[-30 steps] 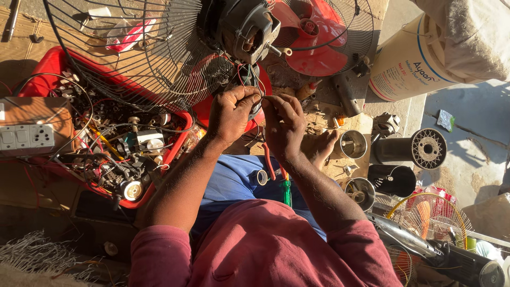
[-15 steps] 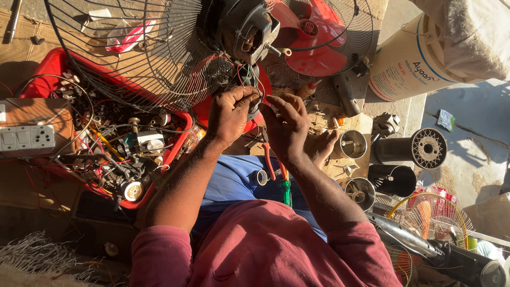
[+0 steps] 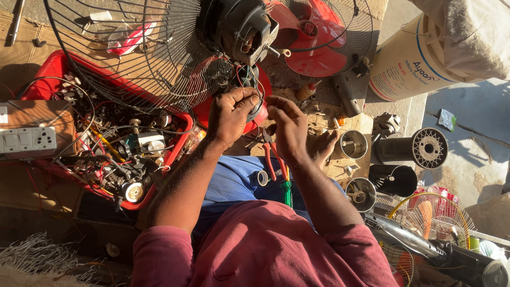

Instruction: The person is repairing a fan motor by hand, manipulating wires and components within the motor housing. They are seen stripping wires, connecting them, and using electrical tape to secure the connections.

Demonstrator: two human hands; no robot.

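My left hand (image 3: 232, 113) and my right hand (image 3: 287, 126) meet just below a black fan motor (image 3: 241, 29) that sits in a round wire guard (image 3: 133, 58). Both pinch the thin wires (image 3: 254, 87) that hang from the motor. Red-handled pliers (image 3: 272, 159) lie under my right palm on my lap, with a green-handled screwdriver (image 3: 287, 192) and a roll of tape (image 3: 261, 178) beside them. Whether the right hand also grips the pliers is hidden.
A red tray (image 3: 50, 69) of wires and small parts lies at left, beside a white switch board (image 3: 27, 142). A red fan blade (image 3: 313, 37) in a second guard is at top. A white bucket (image 3: 409, 58), a black spool (image 3: 419, 149) and metal cups (image 3: 355, 144) are at right.
Both hands have stayed at the wires below the motor; the fingers shifted only slightly.
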